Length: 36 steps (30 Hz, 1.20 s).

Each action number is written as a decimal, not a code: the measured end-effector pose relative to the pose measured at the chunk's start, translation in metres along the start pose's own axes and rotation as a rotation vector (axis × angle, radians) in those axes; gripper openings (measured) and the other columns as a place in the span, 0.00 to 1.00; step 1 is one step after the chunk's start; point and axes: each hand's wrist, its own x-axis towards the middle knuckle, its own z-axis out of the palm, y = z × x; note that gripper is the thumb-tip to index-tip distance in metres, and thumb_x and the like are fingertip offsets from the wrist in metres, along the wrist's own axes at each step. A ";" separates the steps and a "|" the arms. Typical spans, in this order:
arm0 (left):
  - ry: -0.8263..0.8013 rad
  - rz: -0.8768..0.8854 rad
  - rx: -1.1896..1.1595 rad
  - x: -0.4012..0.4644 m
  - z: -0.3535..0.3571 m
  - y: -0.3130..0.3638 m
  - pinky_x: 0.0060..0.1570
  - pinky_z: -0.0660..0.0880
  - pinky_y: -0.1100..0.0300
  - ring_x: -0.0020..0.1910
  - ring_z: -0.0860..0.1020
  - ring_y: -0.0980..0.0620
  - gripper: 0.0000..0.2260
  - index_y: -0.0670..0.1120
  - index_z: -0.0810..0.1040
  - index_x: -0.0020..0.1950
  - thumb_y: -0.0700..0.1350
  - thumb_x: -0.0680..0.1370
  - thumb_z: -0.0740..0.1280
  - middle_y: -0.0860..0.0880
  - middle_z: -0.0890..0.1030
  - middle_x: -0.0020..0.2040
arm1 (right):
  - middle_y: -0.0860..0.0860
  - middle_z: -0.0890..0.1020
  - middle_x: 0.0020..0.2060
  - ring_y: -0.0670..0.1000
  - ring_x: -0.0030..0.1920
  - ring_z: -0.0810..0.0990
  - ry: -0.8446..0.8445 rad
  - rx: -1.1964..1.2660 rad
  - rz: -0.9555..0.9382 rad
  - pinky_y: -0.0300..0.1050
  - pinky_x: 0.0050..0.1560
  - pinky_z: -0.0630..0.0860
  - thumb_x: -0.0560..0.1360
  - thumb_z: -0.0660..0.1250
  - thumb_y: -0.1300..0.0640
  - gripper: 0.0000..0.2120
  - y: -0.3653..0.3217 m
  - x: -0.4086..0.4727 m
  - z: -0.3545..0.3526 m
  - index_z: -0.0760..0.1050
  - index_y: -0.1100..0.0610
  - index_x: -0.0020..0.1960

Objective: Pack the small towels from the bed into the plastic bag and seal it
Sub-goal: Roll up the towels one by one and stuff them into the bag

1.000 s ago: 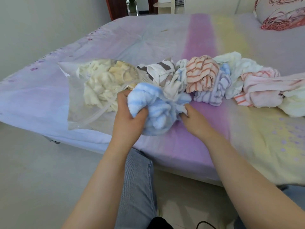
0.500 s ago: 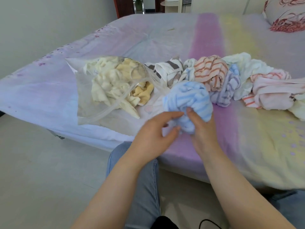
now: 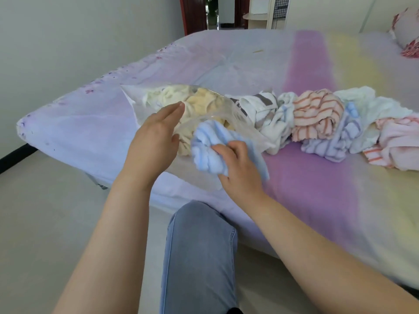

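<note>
A clear plastic bag (image 3: 136, 96) lies on the bed near its left corner, holding cream and yellow towels (image 3: 199, 103). My right hand (image 3: 238, 168) grips a crumpled blue striped towel (image 3: 208, 143) at the bag's mouth. My left hand (image 3: 154, 141) hovers over the bag with fingers spread and flat, holding nothing that I can see. A row of small towels runs to the right: a grey-striped white one (image 3: 260, 107), an orange-striped one (image 3: 317, 114), a lilac-striped one (image 3: 340, 141), white ones (image 3: 376, 109) and pink ones (image 3: 399, 137).
The bed (image 3: 249, 64) has a pastel lilac, purple and yellow sheet. A patterned pillow (image 3: 408, 41) lies at the far right corner. My knee in blue jeans (image 3: 199, 245) is in front of the bed's edge, over a pale floor. A doorway is behind the bed.
My right hand has carried the blue towel leftward to the bag's mouth. My left hand has let go of it and moved up over the bag, fingers spread.
</note>
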 end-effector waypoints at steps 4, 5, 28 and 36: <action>0.071 -0.073 0.077 0.011 0.001 -0.005 0.39 0.70 0.55 0.42 0.78 0.43 0.08 0.44 0.81 0.54 0.43 0.79 0.65 0.46 0.80 0.49 | 0.51 0.66 0.59 0.56 0.61 0.69 -0.149 -0.054 0.110 0.48 0.48 0.72 0.74 0.62 0.61 0.23 -0.006 0.035 0.027 0.68 0.48 0.68; 0.125 -0.075 0.029 0.011 0.001 -0.004 0.38 0.69 0.56 0.39 0.77 0.45 0.07 0.43 0.81 0.48 0.44 0.79 0.65 0.47 0.80 0.44 | 0.51 0.65 0.60 0.56 0.62 0.68 -0.152 -0.065 0.122 0.48 0.50 0.72 0.74 0.61 0.60 0.24 -0.009 0.041 0.033 0.67 0.48 0.69; 0.213 -0.309 -0.728 0.047 -0.006 0.031 0.40 0.74 0.66 0.35 0.77 0.61 0.09 0.48 0.83 0.38 0.48 0.77 0.70 0.57 0.83 0.37 | 0.55 0.72 0.67 0.57 0.67 0.70 -0.819 -0.247 0.205 0.53 0.69 0.64 0.80 0.58 0.56 0.21 0.022 0.122 0.081 0.62 0.55 0.72; 0.172 -0.392 -0.811 0.056 0.019 0.054 0.39 0.80 0.53 0.33 0.80 0.55 0.09 0.52 0.83 0.37 0.49 0.77 0.69 0.57 0.83 0.34 | 0.51 0.81 0.37 0.55 0.38 0.79 -0.201 -0.200 0.128 0.49 0.36 0.73 0.81 0.52 0.43 0.20 0.028 0.044 -0.005 0.74 0.55 0.43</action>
